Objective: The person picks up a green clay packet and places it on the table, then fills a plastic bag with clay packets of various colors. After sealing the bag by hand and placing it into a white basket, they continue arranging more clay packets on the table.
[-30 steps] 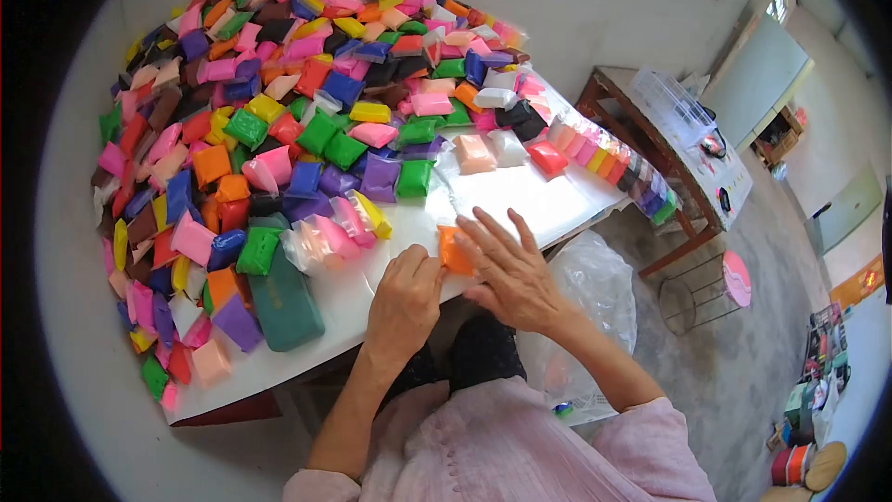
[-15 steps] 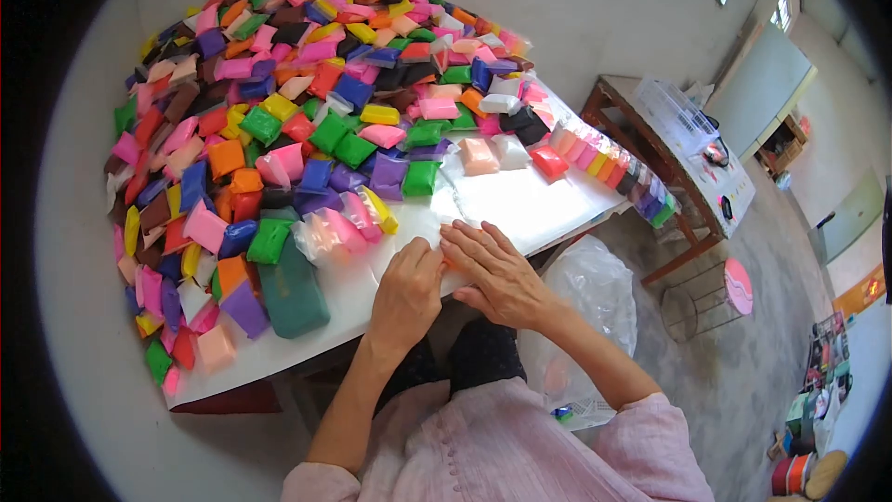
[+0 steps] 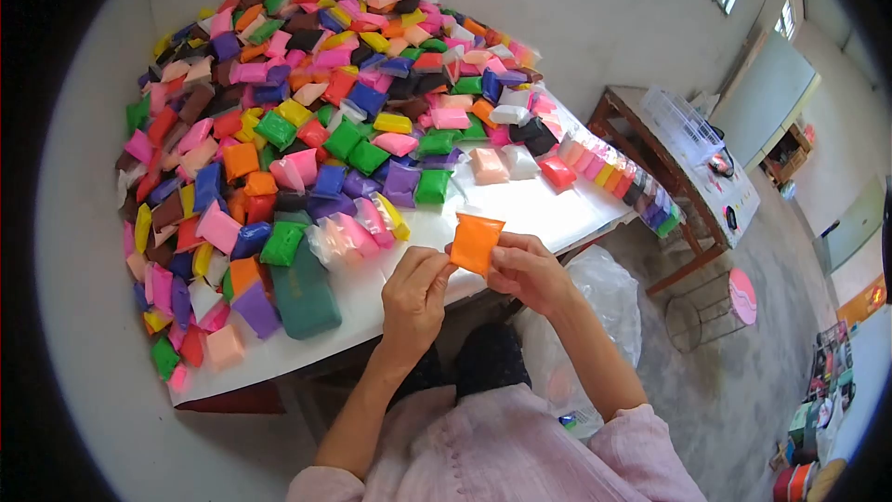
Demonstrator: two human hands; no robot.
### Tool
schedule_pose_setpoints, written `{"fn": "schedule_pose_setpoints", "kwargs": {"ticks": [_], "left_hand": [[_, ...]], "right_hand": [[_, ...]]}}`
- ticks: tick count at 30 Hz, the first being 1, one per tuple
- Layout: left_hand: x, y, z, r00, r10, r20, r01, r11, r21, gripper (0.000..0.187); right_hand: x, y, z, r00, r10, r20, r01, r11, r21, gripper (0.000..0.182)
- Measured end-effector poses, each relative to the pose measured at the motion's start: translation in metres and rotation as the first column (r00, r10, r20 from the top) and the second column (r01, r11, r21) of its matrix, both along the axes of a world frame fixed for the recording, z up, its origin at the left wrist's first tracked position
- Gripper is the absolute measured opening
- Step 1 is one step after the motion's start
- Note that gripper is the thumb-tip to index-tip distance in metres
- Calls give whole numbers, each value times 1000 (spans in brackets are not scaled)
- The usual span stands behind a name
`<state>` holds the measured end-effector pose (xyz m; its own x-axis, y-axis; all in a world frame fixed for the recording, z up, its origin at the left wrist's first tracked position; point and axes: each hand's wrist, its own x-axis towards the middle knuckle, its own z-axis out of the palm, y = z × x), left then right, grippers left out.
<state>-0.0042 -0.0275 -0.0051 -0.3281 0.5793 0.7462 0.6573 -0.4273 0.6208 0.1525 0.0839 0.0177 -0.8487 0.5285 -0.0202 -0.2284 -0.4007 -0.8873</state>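
An orange packet (image 3: 477, 243) is held up over the table's front edge, between both hands. My left hand (image 3: 415, 296) pinches its lower left corner. On its right side, my right hand (image 3: 528, 271) grips the edge between thumb and fingers. Just left of the hands, a few pink packets in clear wrap (image 3: 348, 234) lie beside a dark green case (image 3: 307, 293). Beyond the orange packet, a peach packet (image 3: 488, 166), a white one (image 3: 520, 163) and a red one (image 3: 557, 173) lie in a row.
A big heap of coloured packets (image 3: 325, 144) covers the left and back of the white table (image 3: 520, 214). A row of wrapped packets (image 3: 623, 177) lines its right end. Under the edge hangs a clear plastic bag (image 3: 595, 316). A stool (image 3: 741, 296) and second table (image 3: 688, 163) stand right.
The orange packet, mostly covered by my hands before, is now lifted and in full view. My right hand has gone from lying flat over it to pinching its side. The view has shifted slightly.
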Motion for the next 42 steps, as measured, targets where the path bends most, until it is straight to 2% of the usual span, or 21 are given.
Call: {"fn": "schedule_pose_setpoints", "kwargs": {"ticks": [3,7,9,14,17,20,23,26,30,34,36,39,42], "left_hand": [[-8,-1,1,1000,-10,-3,10,1000,0,11],[-6,-11,8,989,140,-50,-141,990,-29,15],[-5,-18,4,979,199,-51,-202,977,-68,17],[-15,-21,-5,991,128,30,-123,983,-139,16],[-15,-21,-4,992,119,37,-112,983,-146,16],[-14,-20,-6,992,125,24,-120,982,-148,15],[-15,-20,-6,992,126,17,-122,979,-160,14],[-12,-18,-8,991,136,-14,-137,980,-146,14],[-11,-18,-10,981,161,-105,-175,974,-146,14],[-13,-26,0,995,96,-12,-97,982,-159,17],[-14,-37,21,996,90,7,-88,985,-147,20],[-30,-50,64,976,203,-84,-203,979,9,21],[-57,-50,90,967,255,-10,-254,959,-123,22]], "right_hand": [[-10,6,-2,998,50,-27,-49,999,7,40],[-26,17,10,1000,15,16,-16,995,97,39],[-41,33,7,999,9,51,-19,981,195,40],[-82,51,5,967,-32,254,-91,885,457,45],[-92,58,9,953,-134,273,-44,828,559,45],[-100,69,1,945,-199,260,-47,703,710,47],[-96,60,-4,961,-253,111,11,434,901,50],[-98,49,-2,969,-194,153,-74,363,929,51],[-105,49,-5,966,-224,133,-52,336,941,52],[-104,46,-9,965,-228,131,-47,342,939,54],[-102,44,-8,962,-244,121,-27,357,934,54],[-98,37,-8,955,-280,95,35,427,904,52],[-96,33,-8,953,-301,40,115,481,869,48]]}}
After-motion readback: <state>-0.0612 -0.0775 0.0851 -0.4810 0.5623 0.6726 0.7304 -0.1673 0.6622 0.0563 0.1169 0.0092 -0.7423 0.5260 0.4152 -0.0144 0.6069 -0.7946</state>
